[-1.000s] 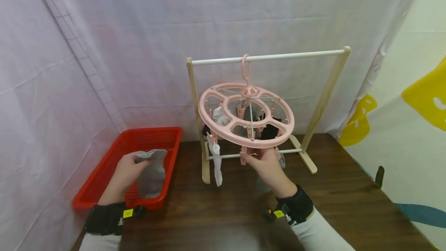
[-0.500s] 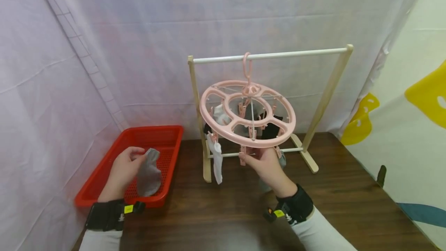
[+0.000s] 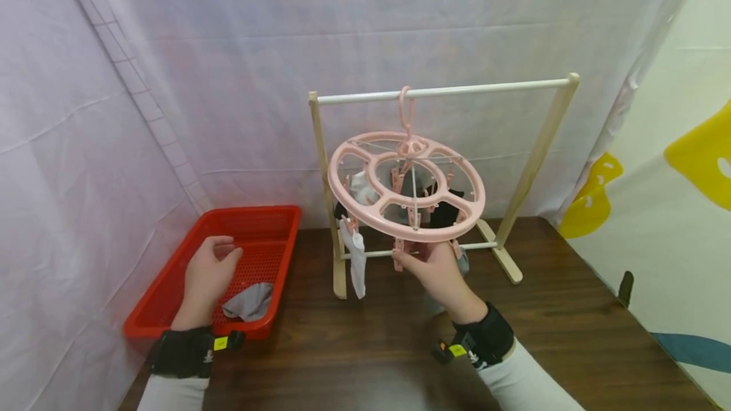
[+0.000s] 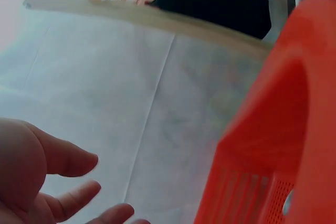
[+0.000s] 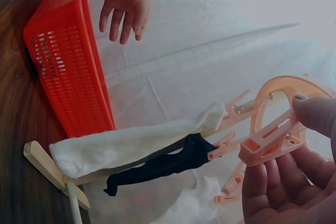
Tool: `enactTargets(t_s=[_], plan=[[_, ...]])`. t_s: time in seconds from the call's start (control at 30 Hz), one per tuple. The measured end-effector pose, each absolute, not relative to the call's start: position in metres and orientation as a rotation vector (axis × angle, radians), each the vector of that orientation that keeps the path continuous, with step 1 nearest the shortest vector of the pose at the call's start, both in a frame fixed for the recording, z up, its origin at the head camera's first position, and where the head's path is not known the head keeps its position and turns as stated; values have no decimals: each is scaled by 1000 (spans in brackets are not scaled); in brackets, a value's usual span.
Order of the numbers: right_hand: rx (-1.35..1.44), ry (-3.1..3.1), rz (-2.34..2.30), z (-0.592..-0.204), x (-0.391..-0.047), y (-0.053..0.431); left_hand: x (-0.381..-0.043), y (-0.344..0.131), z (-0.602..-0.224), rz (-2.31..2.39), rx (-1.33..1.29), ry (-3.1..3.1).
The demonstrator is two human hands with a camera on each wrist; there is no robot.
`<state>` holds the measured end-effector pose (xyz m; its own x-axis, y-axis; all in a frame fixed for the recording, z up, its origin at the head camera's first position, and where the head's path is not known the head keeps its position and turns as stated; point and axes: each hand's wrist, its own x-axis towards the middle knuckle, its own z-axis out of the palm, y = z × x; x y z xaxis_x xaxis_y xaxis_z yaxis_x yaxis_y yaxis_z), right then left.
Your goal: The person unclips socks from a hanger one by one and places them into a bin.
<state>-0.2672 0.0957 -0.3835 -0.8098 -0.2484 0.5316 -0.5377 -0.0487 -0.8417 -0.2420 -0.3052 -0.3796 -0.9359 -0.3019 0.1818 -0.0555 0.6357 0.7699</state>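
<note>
Head: gray sock's slumped in the red basket, left hand held empty above. Left wrist: fingers loosely spread. Right wrist: pink clothespin's pinched by the right hand, probably so the hanger's steadied.

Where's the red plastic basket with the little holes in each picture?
Head: the red plastic basket with little holes is left of the middle, in the lower half, partly hidden by the left hand.
Left wrist: the basket is on the right side, cut off by the edge.
Right wrist: the basket is at upper left.
Shared landmark: the round pink plastic clip hanger, just right of middle, top left, and right side.
</note>
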Motion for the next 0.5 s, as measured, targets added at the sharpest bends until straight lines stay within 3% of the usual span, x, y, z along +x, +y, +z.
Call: enactTargets(t_s=[0.5], plan=[[884, -1975, 1932, -377, -262, 97, -239, -219, -380, -1062, -91, -2335]])
